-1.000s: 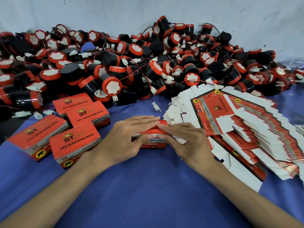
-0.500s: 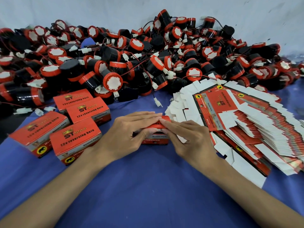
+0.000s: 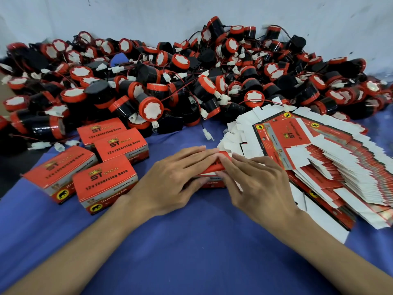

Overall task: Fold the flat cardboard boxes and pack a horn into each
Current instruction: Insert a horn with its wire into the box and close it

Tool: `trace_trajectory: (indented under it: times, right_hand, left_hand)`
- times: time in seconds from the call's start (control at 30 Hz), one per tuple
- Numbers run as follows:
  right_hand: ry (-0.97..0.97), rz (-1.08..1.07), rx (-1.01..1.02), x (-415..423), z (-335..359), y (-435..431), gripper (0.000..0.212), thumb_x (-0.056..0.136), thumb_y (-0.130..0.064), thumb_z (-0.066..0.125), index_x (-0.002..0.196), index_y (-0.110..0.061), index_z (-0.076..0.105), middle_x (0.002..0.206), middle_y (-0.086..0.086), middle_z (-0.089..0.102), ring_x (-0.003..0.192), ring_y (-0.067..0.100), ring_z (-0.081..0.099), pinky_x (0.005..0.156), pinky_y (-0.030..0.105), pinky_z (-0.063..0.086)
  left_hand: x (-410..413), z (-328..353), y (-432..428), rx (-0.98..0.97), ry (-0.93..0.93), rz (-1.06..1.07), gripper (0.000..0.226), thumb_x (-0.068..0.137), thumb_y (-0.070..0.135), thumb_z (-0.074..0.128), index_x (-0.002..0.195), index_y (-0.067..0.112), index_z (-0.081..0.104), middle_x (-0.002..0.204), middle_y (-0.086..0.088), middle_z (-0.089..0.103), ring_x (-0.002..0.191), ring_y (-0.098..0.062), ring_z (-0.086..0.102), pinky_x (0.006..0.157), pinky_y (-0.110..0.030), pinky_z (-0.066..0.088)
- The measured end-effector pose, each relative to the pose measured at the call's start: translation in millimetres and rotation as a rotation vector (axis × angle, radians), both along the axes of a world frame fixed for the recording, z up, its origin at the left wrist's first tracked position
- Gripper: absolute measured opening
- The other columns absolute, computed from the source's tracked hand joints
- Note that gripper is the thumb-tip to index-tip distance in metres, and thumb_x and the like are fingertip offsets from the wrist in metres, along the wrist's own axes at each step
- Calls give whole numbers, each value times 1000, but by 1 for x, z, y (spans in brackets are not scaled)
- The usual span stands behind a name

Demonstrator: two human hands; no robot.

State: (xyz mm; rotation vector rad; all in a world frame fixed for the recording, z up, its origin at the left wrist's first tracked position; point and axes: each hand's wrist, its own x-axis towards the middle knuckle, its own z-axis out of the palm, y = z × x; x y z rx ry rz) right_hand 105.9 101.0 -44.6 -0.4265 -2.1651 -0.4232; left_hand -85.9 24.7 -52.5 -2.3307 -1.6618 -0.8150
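A small red cardboard box (image 3: 213, 167) stands on the blue cloth in the middle, mostly covered by both hands. My left hand (image 3: 176, 179) lies over its top with straight fingers, and its thumb wraps the front face. My right hand (image 3: 261, 188) pinches the box's right end, fingertips on the top edge and thumb on the front. What is inside the box is hidden. A large heap of black-and-red horns (image 3: 191, 81) with wires fills the back. A fanned stack of flat boxes (image 3: 319, 162) lies at the right.
Several closed red boxes (image 3: 104, 182) marked "12v reversing horn" stand at the left, close to my left forearm. The blue cloth (image 3: 191, 241) covers the near surface. A pale wall (image 3: 191, 13) rises behind the horn heap.
Both hands stay on the box. My right fingertips have slid slightly further onto its top, toward my left fingertips.
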Motion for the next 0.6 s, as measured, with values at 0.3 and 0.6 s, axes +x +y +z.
trace_trajectory:
  times: [0.3, 0.6]
  right_hand:
    - [-30, 148, -148, 8, -3, 19, 23, 84, -5, 68, 107, -3, 72, 90, 10, 66, 72, 24, 63, 56, 36, 54]
    - [-8, 274, -267, 4, -4, 25, 22, 86, -2, 66, 108, 2, 70, 82, 13, 62, 66, 22, 57, 62, 28, 51]
  left_hand:
    - [4, 4, 4, 144, 55, 103, 46, 89, 38, 53, 120, 6, 64, 129, -4, 61, 120, -20, 57, 103, -41, 44]
    - [10, 2, 6, 121, 13, 44, 47, 94, 34, 49, 133, 9, 54, 139, -2, 52, 130, -20, 49, 98, -41, 47]
